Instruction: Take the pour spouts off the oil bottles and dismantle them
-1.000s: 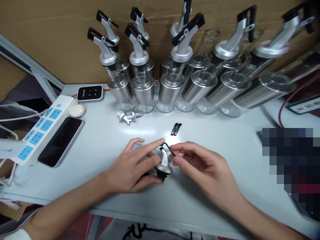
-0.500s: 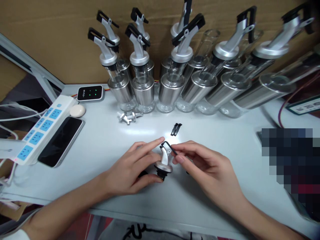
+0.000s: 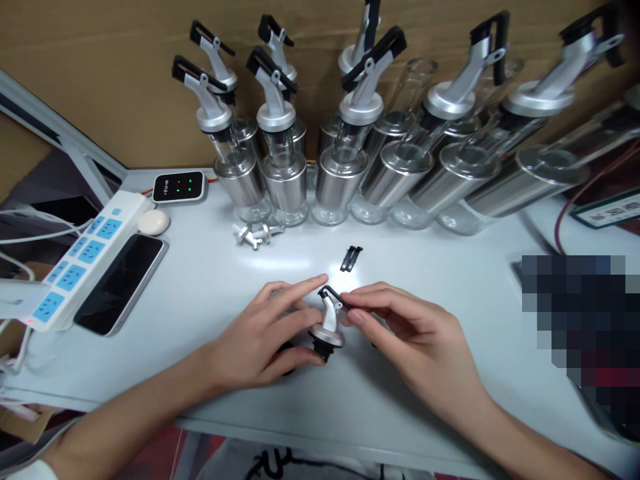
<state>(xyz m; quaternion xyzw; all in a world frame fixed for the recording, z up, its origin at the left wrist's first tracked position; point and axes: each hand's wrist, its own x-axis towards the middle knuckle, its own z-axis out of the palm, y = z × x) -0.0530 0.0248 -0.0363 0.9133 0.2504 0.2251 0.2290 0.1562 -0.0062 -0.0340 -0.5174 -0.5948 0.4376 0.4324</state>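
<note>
A silver pourer spout with a black stopper [image 3: 327, 331] stands on the white table [image 3: 210, 293] near its front edge. My left hand [image 3: 267, 337] grips its base with thumb and fingers, the index finger stretched toward the spout tip. My right hand [image 3: 400, 327] pinches a small black lever cap [image 3: 334, 295] at the top of the spout. A loose black lever part [image 3: 351, 258] lies just beyond my hands. Two small silver spout pieces [image 3: 256, 233] rest further back to the left.
Several glass and steel dispenser bottles [image 3: 285, 173] with spouts line the back against a cardboard wall. At the left lie a white power strip [image 3: 75, 257], a dark phone [image 3: 120, 283], a small black device [image 3: 179, 186] and a beige oval [image 3: 153, 221]. A blurred dark patch covers the right.
My right hand has pressed the black lever cap closer onto the spout tip. My left hand keeps its hold on the spout base, barely shifting.
</note>
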